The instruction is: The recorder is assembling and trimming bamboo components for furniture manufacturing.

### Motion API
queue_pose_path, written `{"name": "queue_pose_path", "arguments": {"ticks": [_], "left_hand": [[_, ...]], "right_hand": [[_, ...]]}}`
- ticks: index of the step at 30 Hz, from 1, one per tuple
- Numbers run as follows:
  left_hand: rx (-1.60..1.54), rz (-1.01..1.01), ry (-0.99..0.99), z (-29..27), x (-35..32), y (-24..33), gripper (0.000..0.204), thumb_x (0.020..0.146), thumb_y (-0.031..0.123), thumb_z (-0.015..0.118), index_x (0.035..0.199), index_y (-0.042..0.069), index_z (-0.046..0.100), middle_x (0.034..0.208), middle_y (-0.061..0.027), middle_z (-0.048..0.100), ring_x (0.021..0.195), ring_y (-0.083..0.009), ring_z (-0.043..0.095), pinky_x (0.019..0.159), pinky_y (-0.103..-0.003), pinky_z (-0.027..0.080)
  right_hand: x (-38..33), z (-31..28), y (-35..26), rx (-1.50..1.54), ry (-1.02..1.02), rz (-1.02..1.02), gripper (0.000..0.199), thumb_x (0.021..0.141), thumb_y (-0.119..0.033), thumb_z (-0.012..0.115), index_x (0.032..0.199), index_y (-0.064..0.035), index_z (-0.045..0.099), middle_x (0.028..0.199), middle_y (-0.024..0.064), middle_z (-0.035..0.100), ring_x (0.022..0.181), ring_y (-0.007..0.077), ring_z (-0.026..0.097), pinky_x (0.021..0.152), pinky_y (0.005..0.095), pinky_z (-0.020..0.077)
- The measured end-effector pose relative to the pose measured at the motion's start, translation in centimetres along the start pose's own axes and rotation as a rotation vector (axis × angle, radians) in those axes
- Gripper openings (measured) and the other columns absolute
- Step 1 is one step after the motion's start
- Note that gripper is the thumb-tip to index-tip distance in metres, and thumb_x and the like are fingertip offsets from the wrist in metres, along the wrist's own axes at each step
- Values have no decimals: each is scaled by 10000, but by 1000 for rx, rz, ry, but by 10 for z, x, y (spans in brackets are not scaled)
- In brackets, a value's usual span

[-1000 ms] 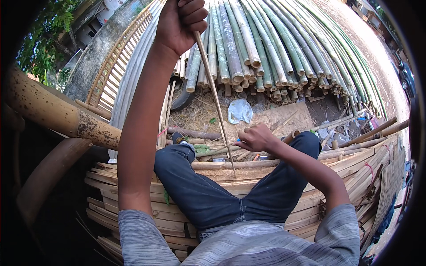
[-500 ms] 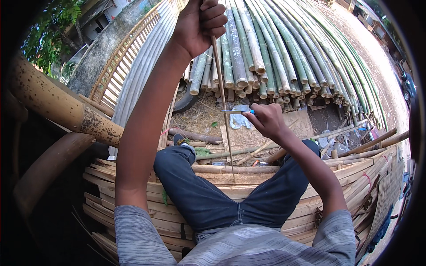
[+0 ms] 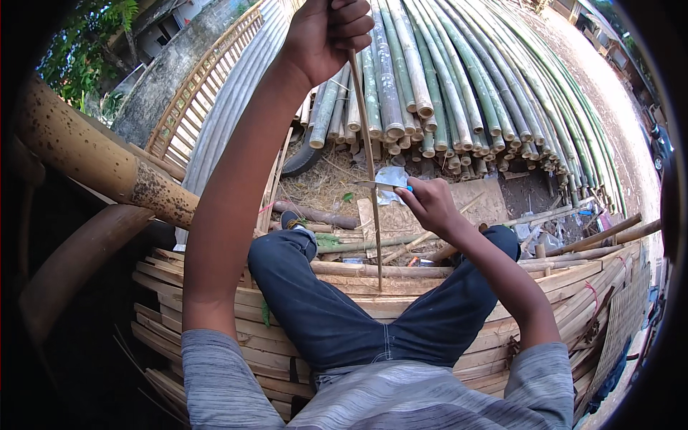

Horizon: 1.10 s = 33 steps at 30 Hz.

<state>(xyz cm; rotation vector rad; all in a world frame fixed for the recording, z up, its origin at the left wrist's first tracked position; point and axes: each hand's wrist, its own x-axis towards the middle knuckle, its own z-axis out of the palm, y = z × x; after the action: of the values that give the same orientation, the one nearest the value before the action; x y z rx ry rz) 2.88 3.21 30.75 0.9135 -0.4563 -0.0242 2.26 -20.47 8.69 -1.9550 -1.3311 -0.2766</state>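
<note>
My left hand (image 3: 331,36) is raised at the top of the view, its fingers wrapped round the upper end of a thin bamboo strip (image 3: 375,215). The strip hangs down nearly upright, its lower end at the stacked split bamboo in front of my lap. My right hand (image 3: 431,206) grips a small knife with a blue handle (image 3: 403,188), the grip mostly hidden by my fingers. Its metal blade (image 3: 376,185) points left and lies across the strip about midway down, touching or very close to it.
A large pile of green bamboo poles (image 3: 459,86) lies ahead. Split bamboo slats (image 3: 401,288) are stacked around my legs. A thick spotted bamboo pole (image 3: 107,154) juts in from the left. Behind it are grey corrugated sheets (image 3: 233,107) and a bamboo lattice (image 3: 208,82). A black tyre (image 3: 301,161) lies by the pile.
The knife has moved slightly down and right along the strip, its blade now tilting more. My left hand and the strip have shifted a little to the right.
</note>
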Motion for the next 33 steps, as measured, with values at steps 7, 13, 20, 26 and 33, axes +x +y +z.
{"name": "queue_pose_path", "arguments": {"ticks": [7,13,20,26,33], "left_hand": [[52,19,99,-7,-9,4,522,916,609,430,643,171,353,540,72,202,449,-68,200,414,-225,203],[32,30,-92,-18,-1,0,457,967,529,384,719,145,374,579,66,197,489,-53,200,439,-207,205],[-44,-23,-149,-7,11,-7,458,974,524,375,708,151,362,569,68,205,482,-49,199,426,-208,199],[-104,-83,-273,-1,16,-10,456,983,515,361,708,150,362,567,67,209,478,-51,194,422,-213,194],[-189,-79,-318,-20,19,-12,449,997,495,334,713,147,350,570,62,204,480,-56,192,428,-216,195]], "right_hand": [[81,-51,-14,-324,8,-175,476,924,-471,524,616,-110,486,444,59,463,362,256,472,386,387,336],[0,1,-14,-103,-241,-76,484,927,-460,512,624,-83,503,464,126,464,437,346,512,440,448,367],[-11,-1,-11,-223,-256,-172,454,920,-482,506,676,-100,502,483,101,505,430,314,526,420,429,365],[92,-71,-28,-248,138,-246,432,917,-395,554,634,-81,461,478,87,475,412,304,495,420,405,359],[-44,10,4,-130,-297,-64,468,928,-487,495,655,-107,505,458,94,496,437,311,553,419,433,389]]}}
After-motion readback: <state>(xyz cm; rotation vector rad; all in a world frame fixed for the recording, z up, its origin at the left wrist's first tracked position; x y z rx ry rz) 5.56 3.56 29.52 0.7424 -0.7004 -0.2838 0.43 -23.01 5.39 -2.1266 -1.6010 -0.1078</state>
